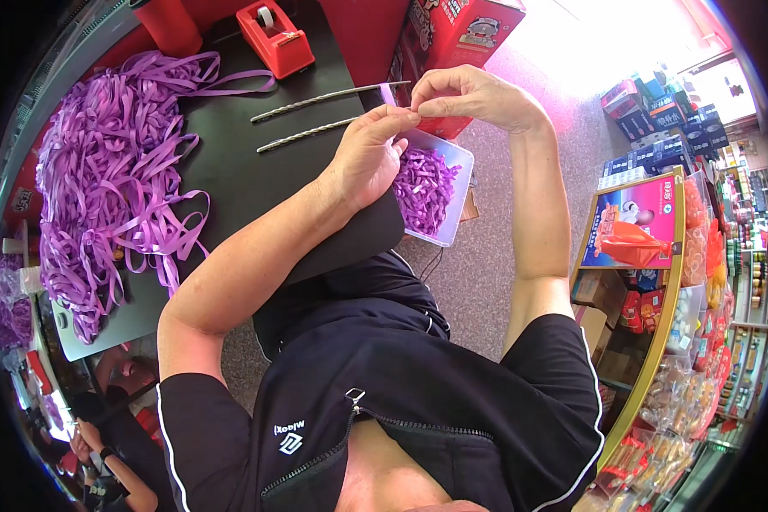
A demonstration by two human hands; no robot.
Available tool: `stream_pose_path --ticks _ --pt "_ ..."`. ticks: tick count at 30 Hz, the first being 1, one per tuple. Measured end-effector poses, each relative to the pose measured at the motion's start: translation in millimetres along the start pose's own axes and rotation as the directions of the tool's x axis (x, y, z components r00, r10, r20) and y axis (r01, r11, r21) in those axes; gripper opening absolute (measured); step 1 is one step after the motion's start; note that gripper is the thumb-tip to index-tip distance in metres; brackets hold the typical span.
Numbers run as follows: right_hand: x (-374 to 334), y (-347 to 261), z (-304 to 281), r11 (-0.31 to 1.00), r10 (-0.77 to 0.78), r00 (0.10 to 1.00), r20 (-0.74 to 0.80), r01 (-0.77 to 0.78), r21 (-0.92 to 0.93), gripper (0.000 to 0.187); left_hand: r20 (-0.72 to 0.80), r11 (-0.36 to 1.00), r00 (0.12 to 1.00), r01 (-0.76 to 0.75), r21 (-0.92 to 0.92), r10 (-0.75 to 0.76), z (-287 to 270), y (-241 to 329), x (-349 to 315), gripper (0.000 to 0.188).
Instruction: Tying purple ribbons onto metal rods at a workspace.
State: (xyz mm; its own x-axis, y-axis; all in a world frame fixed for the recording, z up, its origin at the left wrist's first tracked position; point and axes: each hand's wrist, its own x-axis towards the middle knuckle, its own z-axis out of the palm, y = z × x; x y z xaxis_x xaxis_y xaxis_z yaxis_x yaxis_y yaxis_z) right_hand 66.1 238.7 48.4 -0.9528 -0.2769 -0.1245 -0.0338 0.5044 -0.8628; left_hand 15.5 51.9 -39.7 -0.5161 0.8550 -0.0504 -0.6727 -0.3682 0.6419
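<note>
Two thin twisted metal rods, the upper rod (316,102) and the lower rod (303,136), jut over the dark table's right end. A short strip of purple ribbon (386,93) is around the upper rod near its tip and runs down behind my left fingers. My left hand (369,152) is closed in a pinch at that ribbon. Its fingertips meet those of my right hand (478,98), whose thumb and forefinger are also pinched together; what lies between them is too small to make out. Below my hands, a translucent plastic tub (464,192) holds many short purple ribbon pieces (427,189).
A big heap of purple ribbon (111,162) covers the left of the dark table (273,213). A red tape dispenser (275,38) stands at the back, and a red box (465,38) is beyond my hands. Shelves with packaged goods (666,384) line the right. Another person's hand shows lower left.
</note>
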Motion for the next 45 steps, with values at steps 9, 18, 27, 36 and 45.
stream_pose_path --ticks 9,18,27,36,45 --pt "0 9 3 0.998 -0.038 0.995 -0.093 0.041 0.040 0.023 0.004 0.999 1.000 -0.030 0.013 0.030 -1 -1 0 0.020" --pt "24 42 -2 0.991 0.077 0.977 -0.199 -0.054 0.120 0.019 -0.118 0.975 0.993 -0.052 -0.215 0.027 16 7 -6 0.052" --pt "49 56 5 0.974 0.185 0.975 -0.121 -0.166 0.155 0.025 -0.100 0.973 0.995 -0.039 -0.226 0.017 13 7 -6 0.048" --pt "57 49 7 0.973 0.224 0.962 -0.157 -0.230 -0.023 0.027 -0.101 0.977 0.995 -0.033 -0.208 0.012 13 7 -6 0.048" --pt "57 42 13 0.946 0.233 0.939 -0.252 -0.279 -0.164 0.032 -0.102 0.977 0.994 -0.047 -0.209 0.026 12 6 -5 0.047"
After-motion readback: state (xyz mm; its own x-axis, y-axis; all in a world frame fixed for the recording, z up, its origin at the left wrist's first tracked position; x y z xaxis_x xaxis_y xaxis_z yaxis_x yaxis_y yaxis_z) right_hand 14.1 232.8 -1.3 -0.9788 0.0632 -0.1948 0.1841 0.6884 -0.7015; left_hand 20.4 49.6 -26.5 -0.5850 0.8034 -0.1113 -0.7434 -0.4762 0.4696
